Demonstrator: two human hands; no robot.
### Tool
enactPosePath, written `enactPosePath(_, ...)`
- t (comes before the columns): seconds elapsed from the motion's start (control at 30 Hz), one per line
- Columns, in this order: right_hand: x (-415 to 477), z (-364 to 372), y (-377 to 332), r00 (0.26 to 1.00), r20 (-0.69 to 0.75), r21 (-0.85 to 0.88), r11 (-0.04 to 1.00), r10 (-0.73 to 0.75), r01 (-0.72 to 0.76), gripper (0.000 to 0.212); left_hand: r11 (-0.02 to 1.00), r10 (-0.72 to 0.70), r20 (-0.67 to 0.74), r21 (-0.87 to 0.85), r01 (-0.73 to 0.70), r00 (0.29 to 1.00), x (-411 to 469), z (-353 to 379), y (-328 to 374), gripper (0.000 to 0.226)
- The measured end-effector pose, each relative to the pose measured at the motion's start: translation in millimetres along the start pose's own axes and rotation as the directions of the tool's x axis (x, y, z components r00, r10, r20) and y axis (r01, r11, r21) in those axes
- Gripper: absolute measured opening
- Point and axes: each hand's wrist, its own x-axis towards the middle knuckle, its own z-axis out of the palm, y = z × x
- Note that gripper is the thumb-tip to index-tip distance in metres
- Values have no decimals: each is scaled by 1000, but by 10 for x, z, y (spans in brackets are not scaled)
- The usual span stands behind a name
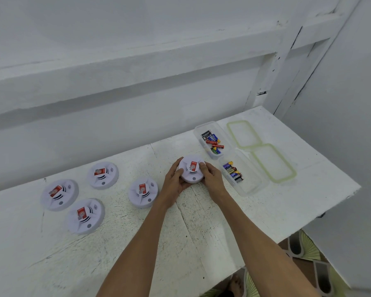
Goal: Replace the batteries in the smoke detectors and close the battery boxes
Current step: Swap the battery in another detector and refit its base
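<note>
at the bottom of the frame both forearms enter cut off by the lower edge, and a bare foot and patterned floor show past the lower right corner of the white bench [201,243]. just above centre, the left hand [174,182] and right hand [210,176] hold one smoke detector [191,170] between them; the left grip wraps its lower left rim, the right grip presses its right side with the thumb on top, both closed on it. whether it rests on the bench or is lifted slightly cannot be told, and its underside and battery box are hidden. a red label sits on its raised centre; the print is too small to read.

left of the hands, a second detector [143,191] lies on the bench, near the left wrist. further left, three more detectors [85,215] [59,194] [102,174] lie face up in a loose cluster in the left middle of the frame, each with a red label.

right of the hands, a clear plastic box [244,174] holds a few dark batteries [234,171] at its near-left end; the rest of its floor is bare. just beyond it, a second clear box [211,139] holds a mixed heap of red, blue, black and green batteries [212,142]. two green-rimmed lids [243,134] [273,162] lie flat beside the boxes, on their right.

behind, a white wall fills the upper frame.
</note>
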Motion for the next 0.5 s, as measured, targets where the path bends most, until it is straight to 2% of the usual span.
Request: enactPosePath(0.5,-12,-3,-8,1000,0,-12,1000,13,-13,34,1000,-7,4,11,7,1000,10,-14,-9,42)
